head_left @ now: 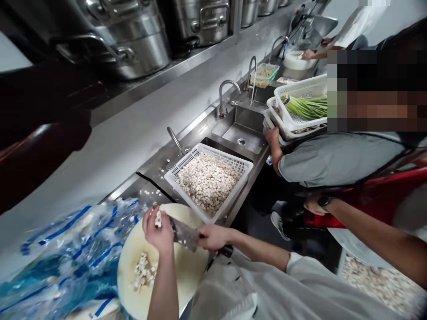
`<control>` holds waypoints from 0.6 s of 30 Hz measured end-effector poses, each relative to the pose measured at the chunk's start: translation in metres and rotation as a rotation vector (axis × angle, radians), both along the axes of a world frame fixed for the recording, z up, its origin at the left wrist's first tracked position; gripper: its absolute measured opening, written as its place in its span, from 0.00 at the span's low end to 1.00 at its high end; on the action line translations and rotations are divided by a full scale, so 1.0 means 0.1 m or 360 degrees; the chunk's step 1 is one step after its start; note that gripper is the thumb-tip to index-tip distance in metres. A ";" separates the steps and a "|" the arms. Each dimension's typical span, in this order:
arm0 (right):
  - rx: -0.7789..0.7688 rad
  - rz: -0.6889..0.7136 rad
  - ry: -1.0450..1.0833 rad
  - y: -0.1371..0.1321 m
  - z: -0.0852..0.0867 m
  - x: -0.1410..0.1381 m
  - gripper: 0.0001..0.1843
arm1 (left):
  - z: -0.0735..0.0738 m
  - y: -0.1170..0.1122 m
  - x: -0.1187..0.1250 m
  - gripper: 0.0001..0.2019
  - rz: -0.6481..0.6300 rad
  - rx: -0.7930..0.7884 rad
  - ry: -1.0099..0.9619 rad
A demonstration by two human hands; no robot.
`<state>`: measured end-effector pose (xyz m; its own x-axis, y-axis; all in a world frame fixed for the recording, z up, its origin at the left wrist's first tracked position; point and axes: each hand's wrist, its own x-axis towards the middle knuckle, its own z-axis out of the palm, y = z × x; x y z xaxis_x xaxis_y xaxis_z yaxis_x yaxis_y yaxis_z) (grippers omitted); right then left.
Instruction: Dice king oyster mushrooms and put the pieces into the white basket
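My left hand [159, 232] is cupped over small white diced pieces [158, 218], pressing them against the flat of a cleaver blade [183, 233]. My right hand [212, 236] is closed round the cleaver's handle. Both hands are above a round pale cutting board [187, 275] that carries a small heap of white dice [144, 272]. Just beyond the board, a white slotted basket [233, 161] full of the same diced pieces rests over a sink.
Blue-and-clear plastic bags [66, 253] lie left of the board. A steel sink [242, 131] with taps runs along the counter. A person in grey [333, 155] carries stacked white baskets with green stalks [307, 106]. Large steel pots [133, 40] stand on the shelf. A tray of dice [383, 284] sits lower right.
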<state>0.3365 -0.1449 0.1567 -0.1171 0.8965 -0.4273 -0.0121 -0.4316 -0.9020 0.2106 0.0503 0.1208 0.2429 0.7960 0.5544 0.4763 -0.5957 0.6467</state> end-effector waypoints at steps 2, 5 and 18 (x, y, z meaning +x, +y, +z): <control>0.0128 -0.0140 -0.0204 -0.09 0.22 0.38 0.05 | 0.20 -0.01 0.56 0.14 -0.0157 0.0087 -0.0126; 0.0183 -0.0403 -0.0471 -0.16 0.41 0.88 0.08 | 0.19 -0.11 1.32 0.12 -0.0341 0.0130 -0.0174; -0.0115 -0.0883 -0.1027 -0.18 -0.20 1.39 0.17 | -0.53 -0.33 0.69 0.09 -0.0805 -0.0154 0.0550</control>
<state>0.4753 -0.1625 0.1364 0.6166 0.7203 -0.3177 0.2680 -0.5715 -0.7756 0.2795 0.0175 0.0676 0.7558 0.5780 0.3077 0.3416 -0.7489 0.5679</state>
